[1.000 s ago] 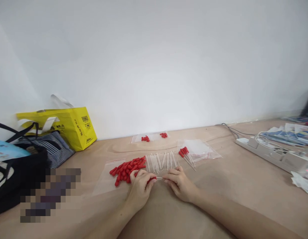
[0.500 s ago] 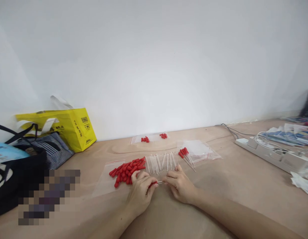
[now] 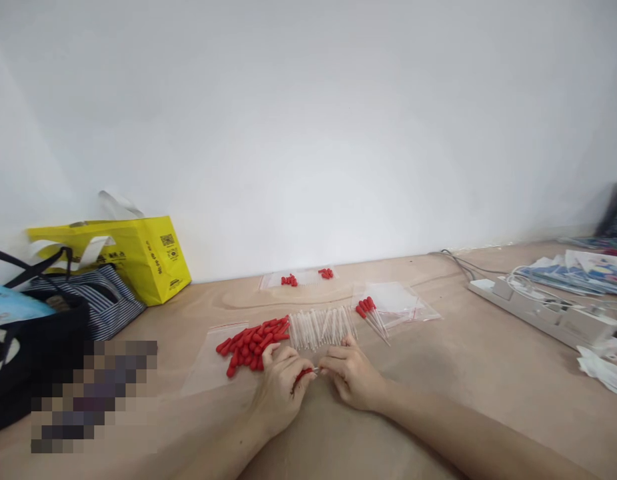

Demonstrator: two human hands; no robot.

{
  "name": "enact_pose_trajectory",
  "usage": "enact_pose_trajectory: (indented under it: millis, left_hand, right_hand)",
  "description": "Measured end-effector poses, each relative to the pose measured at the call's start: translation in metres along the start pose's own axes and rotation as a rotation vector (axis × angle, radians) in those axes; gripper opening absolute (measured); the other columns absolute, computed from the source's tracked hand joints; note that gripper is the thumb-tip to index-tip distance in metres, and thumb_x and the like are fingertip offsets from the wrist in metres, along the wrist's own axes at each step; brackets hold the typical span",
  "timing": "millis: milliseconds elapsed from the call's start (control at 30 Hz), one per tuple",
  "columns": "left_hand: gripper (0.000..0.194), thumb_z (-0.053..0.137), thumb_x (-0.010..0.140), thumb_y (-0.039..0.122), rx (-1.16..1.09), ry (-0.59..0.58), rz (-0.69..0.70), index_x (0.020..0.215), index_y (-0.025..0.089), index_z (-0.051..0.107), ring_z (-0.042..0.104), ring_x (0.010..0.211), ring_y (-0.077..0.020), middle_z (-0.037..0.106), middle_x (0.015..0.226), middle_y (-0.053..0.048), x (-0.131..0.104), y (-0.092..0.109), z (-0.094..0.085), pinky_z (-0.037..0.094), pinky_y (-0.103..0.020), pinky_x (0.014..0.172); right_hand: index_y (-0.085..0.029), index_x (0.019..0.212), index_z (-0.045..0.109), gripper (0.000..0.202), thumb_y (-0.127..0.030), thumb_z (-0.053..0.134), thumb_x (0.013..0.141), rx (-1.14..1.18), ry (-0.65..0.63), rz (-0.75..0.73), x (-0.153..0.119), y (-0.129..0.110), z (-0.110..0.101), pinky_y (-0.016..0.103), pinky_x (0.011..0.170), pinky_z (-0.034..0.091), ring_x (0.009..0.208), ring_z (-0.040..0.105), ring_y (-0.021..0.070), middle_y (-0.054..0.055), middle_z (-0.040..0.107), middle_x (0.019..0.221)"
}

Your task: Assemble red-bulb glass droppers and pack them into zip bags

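Observation:
Between finger and thumb, my left hand (image 3: 286, 387) pinches a red rubber bulb (image 3: 303, 375). My right hand (image 3: 351, 375) grips a thin clear tube (image 3: 316, 369), whose end meets the bulb; most of the tube is hidden by the fingers. A heap of red bulbs (image 3: 251, 343) lies on a clear plastic bag (image 3: 206, 370) beyond my left hand. Side by side in a row, several clear tubes (image 3: 321, 328) lie just past both hands. Several tubes with red bulbs on their ends (image 3: 371, 310) rest to the right of that row.
Flat clear bags (image 3: 398, 300) and another bag with small red bulbs (image 3: 289, 281) lie toward the wall. At left stand a yellow bag (image 3: 161, 257), a striped bag (image 3: 111, 300) and a black bag (image 3: 63, 353). A power strip (image 3: 528, 313) and printed sheets (image 3: 578, 270) are at right.
My right hand has moved slightly left toward my left hand, and less of the clear tube shows between them. The whole view has shifted slightly.

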State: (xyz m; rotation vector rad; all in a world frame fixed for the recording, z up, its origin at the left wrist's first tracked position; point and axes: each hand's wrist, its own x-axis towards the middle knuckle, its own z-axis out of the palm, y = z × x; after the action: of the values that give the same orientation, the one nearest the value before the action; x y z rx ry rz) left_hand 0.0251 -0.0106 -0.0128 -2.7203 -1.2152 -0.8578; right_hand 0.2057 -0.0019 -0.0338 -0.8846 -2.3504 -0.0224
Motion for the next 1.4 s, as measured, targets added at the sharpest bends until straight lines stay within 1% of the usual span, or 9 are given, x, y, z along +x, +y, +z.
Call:
enact_pose_trajectory:
  millis: [267, 600, 700, 767, 833, 933, 1033, 1133, 1400]
  left_hand:
    - [0.011, 0.05, 0.081, 0.028, 0.019, 0.003, -0.026, 0.082, 0.025, 0.061, 0.054, 0.074, -0.0162, 0.065, 0.071, 0.003, 0.001, -0.006, -0.006, 0.017, -0.045, 0.092]
    - [0.016, 0.048, 0.083, 0.027, 0.06, 0.007, -0.003, 0.076, 0.026, 0.062, 0.053, 0.071, -0.016, 0.065, 0.065, 0.004, -0.001, -0.009, -0.009, 0.01, -0.049, 0.094]
    - [0.016, 0.046, 0.084, 0.031, 0.062, -0.007, -0.027, 0.091, 0.028, 0.06, 0.053, 0.081, -0.0182, 0.067, 0.081, 0.002, -0.002, -0.013, -0.009, 0.013, -0.048, 0.093]
    - [0.029, 0.046, 0.083, 0.034, 0.075, 0.012, -0.069, 0.111, 0.028, 0.05, 0.051, 0.092, -0.0208, 0.064, 0.098, -0.002, -0.002, -0.016, -0.008, 0.016, -0.048, 0.092]
    - [0.042, 0.046, 0.082, 0.036, 0.095, 0.026, -0.117, 0.122, 0.028, 0.039, 0.048, 0.1, -0.0232, 0.059, 0.108, -0.004, -0.003, -0.019, -0.006, 0.017, -0.049, 0.092]
    - [0.044, 0.048, 0.079, 0.033, 0.116, 0.013, -0.165, 0.122, 0.028, 0.038, 0.046, 0.103, -0.0243, 0.058, 0.109, -0.004, -0.003, -0.021, -0.004, 0.017, -0.05, 0.092]
    - [0.041, 0.048, 0.078, 0.029, 0.123, 0.005, -0.184, 0.119, 0.026, 0.041, 0.047, 0.102, -0.0238, 0.058, 0.107, -0.004, -0.003, -0.021, -0.003, 0.017, -0.05, 0.092]
    - [0.038, 0.048, 0.077, 0.027, 0.131, 0.002, -0.185, 0.115, 0.027, 0.045, 0.047, 0.102, -0.0239, 0.058, 0.107, -0.004, -0.003, -0.02, -0.003, 0.017, -0.05, 0.092]
    - [0.031, 0.049, 0.076, 0.026, 0.133, -0.006, -0.194, 0.108, 0.027, 0.05, 0.048, 0.101, -0.024, 0.059, 0.104, -0.004, -0.001, -0.019, -0.004, 0.018, -0.051, 0.091]
  right_hand:
    - [-0.019, 0.087, 0.058, 0.021, -0.014, 0.038, 0.084, 0.019, -0.001, 0.034, 0.002, 0.005, -0.009, 0.028, 0.067, 0.022, 0.067, 0.049, 0.0114, 0.001, 0.059, 0.075]
    - [-0.023, 0.092, 0.06, 0.02, -0.016, 0.045, 0.082, -0.08, -0.022, 0.004, -0.002, 0.007, -0.016, 0.03, 0.067, 0.021, 0.074, 0.046, 0.0141, 0.002, 0.06, 0.08]
    - [-0.023, 0.09, 0.061, 0.02, -0.014, 0.048, 0.078, -0.138, -0.033, 0.022, -0.003, 0.01, -0.018, 0.03, 0.067, 0.021, 0.075, 0.045, 0.015, 0.002, 0.06, 0.08]
    - [-0.022, 0.088, 0.062, 0.019, -0.015, 0.048, 0.078, -0.172, -0.013, 0.106, -0.003, 0.018, -0.021, 0.03, 0.069, 0.022, 0.077, 0.046, 0.0158, 0.002, 0.06, 0.079]
    - [-0.021, 0.086, 0.062, 0.019, -0.017, 0.045, 0.08, -0.205, 0.052, 0.292, -0.003, 0.03, -0.025, 0.03, 0.071, 0.023, 0.081, 0.048, 0.0168, 0.004, 0.061, 0.082]
    - [-0.02, 0.086, 0.062, 0.022, -0.02, 0.041, 0.082, -0.266, 0.138, 0.653, -0.003, 0.053, -0.033, 0.03, 0.072, 0.025, 0.086, 0.051, 0.0185, 0.005, 0.063, 0.087]
    - [-0.02, 0.089, 0.062, 0.023, -0.023, 0.04, 0.082, -0.338, 0.093, 0.888, -0.004, 0.069, -0.037, 0.032, 0.073, 0.025, 0.087, 0.053, 0.0212, 0.007, 0.064, 0.084]
    - [-0.019, 0.094, 0.06, 0.025, -0.026, 0.038, 0.083, -0.387, 0.013, 0.97, -0.003, 0.074, -0.036, 0.035, 0.076, 0.025, 0.089, 0.054, 0.0234, 0.008, 0.065, 0.081]
    - [-0.016, 0.102, 0.055, 0.031, -0.031, 0.037, 0.083, -0.47, -0.128, 0.97, 0.0, 0.067, -0.034, 0.038, 0.078, 0.024, 0.088, 0.057, 0.0262, 0.014, 0.065, 0.087]
